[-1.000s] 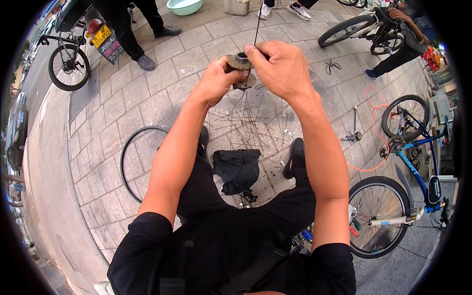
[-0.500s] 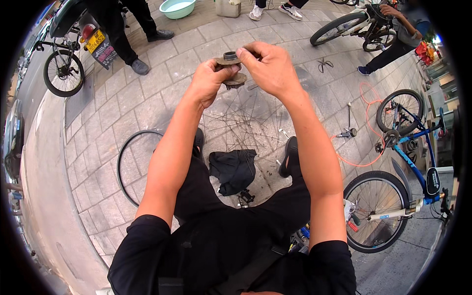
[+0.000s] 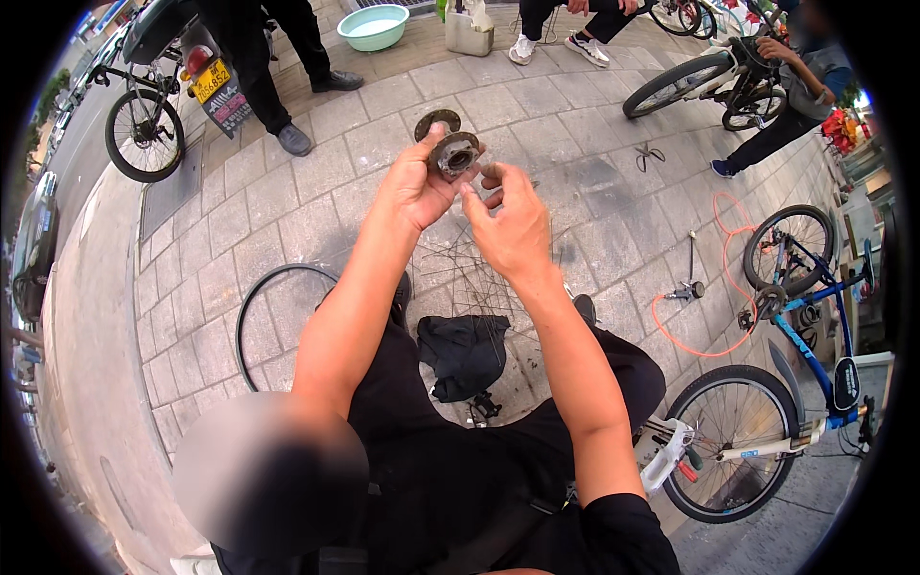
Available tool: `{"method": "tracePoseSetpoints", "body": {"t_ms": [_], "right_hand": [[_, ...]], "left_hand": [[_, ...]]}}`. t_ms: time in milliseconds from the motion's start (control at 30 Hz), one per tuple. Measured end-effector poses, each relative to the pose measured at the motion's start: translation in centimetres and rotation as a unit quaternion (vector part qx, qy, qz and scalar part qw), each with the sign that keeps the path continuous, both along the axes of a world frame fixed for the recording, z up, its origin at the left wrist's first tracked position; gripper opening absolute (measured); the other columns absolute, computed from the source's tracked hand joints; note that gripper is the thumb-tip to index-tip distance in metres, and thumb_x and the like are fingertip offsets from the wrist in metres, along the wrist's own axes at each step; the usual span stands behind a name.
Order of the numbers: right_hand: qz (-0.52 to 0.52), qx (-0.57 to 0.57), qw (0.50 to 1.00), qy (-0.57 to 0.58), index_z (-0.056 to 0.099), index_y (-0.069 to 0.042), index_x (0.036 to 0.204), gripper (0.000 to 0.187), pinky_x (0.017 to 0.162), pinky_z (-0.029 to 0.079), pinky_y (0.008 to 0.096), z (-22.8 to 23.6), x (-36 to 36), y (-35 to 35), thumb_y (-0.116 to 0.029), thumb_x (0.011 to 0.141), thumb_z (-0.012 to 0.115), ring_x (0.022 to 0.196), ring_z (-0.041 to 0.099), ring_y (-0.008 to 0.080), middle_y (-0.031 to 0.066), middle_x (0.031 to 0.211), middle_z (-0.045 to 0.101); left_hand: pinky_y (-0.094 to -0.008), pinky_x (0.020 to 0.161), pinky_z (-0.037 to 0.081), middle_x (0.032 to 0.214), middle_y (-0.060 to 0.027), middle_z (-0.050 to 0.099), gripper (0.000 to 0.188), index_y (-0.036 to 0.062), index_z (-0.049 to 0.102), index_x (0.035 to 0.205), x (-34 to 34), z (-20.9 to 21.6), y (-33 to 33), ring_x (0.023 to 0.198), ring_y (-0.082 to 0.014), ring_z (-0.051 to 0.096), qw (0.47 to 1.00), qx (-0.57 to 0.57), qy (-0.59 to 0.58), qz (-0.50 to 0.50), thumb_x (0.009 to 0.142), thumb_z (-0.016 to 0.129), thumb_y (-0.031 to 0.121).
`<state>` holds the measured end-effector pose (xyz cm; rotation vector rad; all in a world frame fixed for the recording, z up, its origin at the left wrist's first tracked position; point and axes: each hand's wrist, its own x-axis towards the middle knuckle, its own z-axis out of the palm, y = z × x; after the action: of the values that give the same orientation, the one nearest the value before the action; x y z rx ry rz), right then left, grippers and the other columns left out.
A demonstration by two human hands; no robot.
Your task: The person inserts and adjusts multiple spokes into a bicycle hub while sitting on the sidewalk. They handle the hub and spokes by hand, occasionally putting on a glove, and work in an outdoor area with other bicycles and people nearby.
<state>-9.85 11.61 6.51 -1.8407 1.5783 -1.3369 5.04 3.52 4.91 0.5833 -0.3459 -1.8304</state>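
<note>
A worn bicycle wheel hub (image 3: 454, 153) with two round flanges sits in my left hand (image 3: 422, 192), its hollow end tilted up toward me. My left thumb presses between the flanges. Just right of and below the hub is my right hand (image 3: 515, 216), its fingers loosely curled and the thumb apart from them; nothing shows between them. Beneath both hands, loose wire spokes (image 3: 470, 273) lie spread on the paving. A crumpled black cloth (image 3: 462, 355) is on the ground between my legs.
A black tyre or rim (image 3: 241, 331) lies at left. On the right are a blue bicycle (image 3: 800, 335), an orange air hose (image 3: 671, 335) and a pump head (image 3: 686, 290). Scissors (image 3: 650, 155) lie farther off. A green basin (image 3: 374, 29) and bystanders' legs (image 3: 287, 57) are at the back.
The hub has turned so its open end faces me more. My right hand has come off its top and moved down to its right side. The view has shifted slightly.
</note>
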Motion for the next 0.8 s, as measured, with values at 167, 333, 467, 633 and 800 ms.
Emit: {"method": "tracePoseSetpoints", "body": {"t_ms": [167,333,467,633,800], "right_hand": [[0.012,-0.091,0.994,0.067,0.069,-0.005,0.109,0.025,0.067,0.057,0.0428,0.1,1.2,-1.4,-0.021,0.091,0.077,0.079,0.072,0.0317,0.0132,0.099,0.071],[0.019,-0.120,0.986,0.110,0.071,-0.004,0.101,0.019,0.065,0.056,0.0426,0.4,2.1,-1.9,-0.020,0.092,0.076,0.078,0.072,0.0332,0.0138,0.093,0.071],[0.023,-0.099,0.994,0.049,0.069,-0.002,0.099,0.018,0.066,0.056,0.0419,0.2,2.7,-2.1,-0.017,0.093,0.075,0.077,0.071,0.0324,0.0154,0.093,0.070],[0.038,-0.105,0.994,0.005,0.067,0.000,0.100,0.017,0.066,0.055,0.0418,-0.1,2.2,-2.0,-0.014,0.094,0.073,0.075,0.069,0.0332,0.0177,0.095,0.068],[0.074,-0.141,0.985,0.073,0.063,0.000,0.098,0.016,0.069,0.052,0.0498,-0.1,2.0,-1.9,-0.014,0.093,0.071,0.082,0.065,0.0422,0.0197,0.091,0.064]], "left_hand": [[-0.0472,0.086,0.059,0.110,-0.0205,0.074,0.040,0.0001,0.058,0.123,0.2,-1.0,-0.5,0.101,-0.0326,0.072,0.999,-0.026,0.005,-0.029,0.106,0.063,0.036],[-0.0451,0.086,0.061,0.112,-0.0218,0.073,0.042,-0.0003,0.060,0.121,0.5,-1.4,-0.8,0.099,-0.0306,0.073,0.999,-0.012,0.009,-0.033,0.106,0.063,0.039],[-0.0448,0.088,0.060,0.110,-0.0193,0.074,0.043,-0.0005,0.063,0.117,0.6,-1.4,-0.6,0.098,-0.0289,0.072,1.000,-0.022,-0.005,-0.022,0.105,0.063,0.041],[-0.0433,0.083,0.059,0.100,-0.0155,0.074,0.037,-0.0019,0.065,0.110,-0.7,-0.6,0.3,0.090,-0.0272,0.071,1.000,-0.016,-0.010,0.022,0.104,0.067,0.035],[-0.0431,0.089,0.059,0.104,-0.0160,0.074,0.042,-0.0012,0.066,0.111,0.6,-2.8,-0.1,0.094,-0.0272,0.071,1.000,-0.020,-0.022,-0.001,0.105,0.064,0.041]]}}
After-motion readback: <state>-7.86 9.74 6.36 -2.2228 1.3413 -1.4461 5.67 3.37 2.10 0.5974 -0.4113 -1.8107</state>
